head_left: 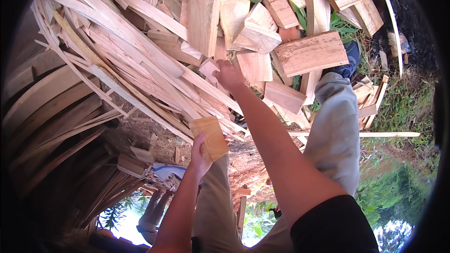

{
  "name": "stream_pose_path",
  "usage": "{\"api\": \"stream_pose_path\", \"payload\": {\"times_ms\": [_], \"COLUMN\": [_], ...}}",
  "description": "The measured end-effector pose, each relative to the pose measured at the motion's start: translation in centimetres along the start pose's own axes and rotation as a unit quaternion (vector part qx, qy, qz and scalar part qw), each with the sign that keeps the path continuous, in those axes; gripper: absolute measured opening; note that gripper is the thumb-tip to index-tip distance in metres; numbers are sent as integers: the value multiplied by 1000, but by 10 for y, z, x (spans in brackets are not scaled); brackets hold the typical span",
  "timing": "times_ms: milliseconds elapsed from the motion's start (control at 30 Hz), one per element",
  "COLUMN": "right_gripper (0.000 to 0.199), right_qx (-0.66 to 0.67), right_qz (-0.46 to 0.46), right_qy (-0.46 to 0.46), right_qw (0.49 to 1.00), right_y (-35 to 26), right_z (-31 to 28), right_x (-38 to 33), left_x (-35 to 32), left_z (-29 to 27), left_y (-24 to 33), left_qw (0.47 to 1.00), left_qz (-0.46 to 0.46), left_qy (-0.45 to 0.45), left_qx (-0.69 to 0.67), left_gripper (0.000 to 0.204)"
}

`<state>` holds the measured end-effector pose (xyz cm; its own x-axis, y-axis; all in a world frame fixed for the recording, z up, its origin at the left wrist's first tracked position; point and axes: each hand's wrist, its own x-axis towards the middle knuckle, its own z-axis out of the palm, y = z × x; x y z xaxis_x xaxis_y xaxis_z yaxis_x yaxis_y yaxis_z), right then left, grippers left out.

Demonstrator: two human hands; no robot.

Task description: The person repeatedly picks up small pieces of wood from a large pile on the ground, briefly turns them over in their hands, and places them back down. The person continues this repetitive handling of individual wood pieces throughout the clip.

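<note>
My left hand (200, 158) is closed around a yellowish wood block (211, 136), its thumb along the near side, and holds it up beside the ends of the long strips. Farther forward, my right hand (229, 76) reaches into a heap of wood offcuts. Its fingers are closed on a smaller pale wood block (209, 68), which still lies among the other pieces. Just ahead of that hand stands a larger upright offcut (203, 21). A wide, flat offcut (311, 54) rests to its right.
Long thin wood strips (136, 51) lie in a bundle from far left toward the middle. Stacked boards (47, 98) fill the left side. My trouser leg (337, 126) stands at right, its shoe (349, 61) against the offcuts. Grass (403, 107) grows beyond. Another person's legs (153, 213) show lower left.
</note>
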<state>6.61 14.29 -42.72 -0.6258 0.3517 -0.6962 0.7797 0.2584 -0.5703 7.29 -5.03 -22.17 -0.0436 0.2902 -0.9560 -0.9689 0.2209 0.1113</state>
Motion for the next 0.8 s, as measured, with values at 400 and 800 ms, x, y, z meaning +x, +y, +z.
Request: {"api": "stream_pose_path", "payload": {"times_ms": [400,800], "right_gripper": [34,26], "right_qx": [-60,-70], "right_qz": [15,61], "right_qy": [-112,-159], "right_qw": [992,983], "right_y": [37,30], "right_z": [-6,-5], "right_x": [12,13], "left_x": [26,33], "left_z": [29,37], "left_y": [32,-16], "left_qw": [1000,918], "left_qz": [2,-39], "left_qy": [-8,115], "left_qx": [-11,378], "left_gripper": [66,72]}}
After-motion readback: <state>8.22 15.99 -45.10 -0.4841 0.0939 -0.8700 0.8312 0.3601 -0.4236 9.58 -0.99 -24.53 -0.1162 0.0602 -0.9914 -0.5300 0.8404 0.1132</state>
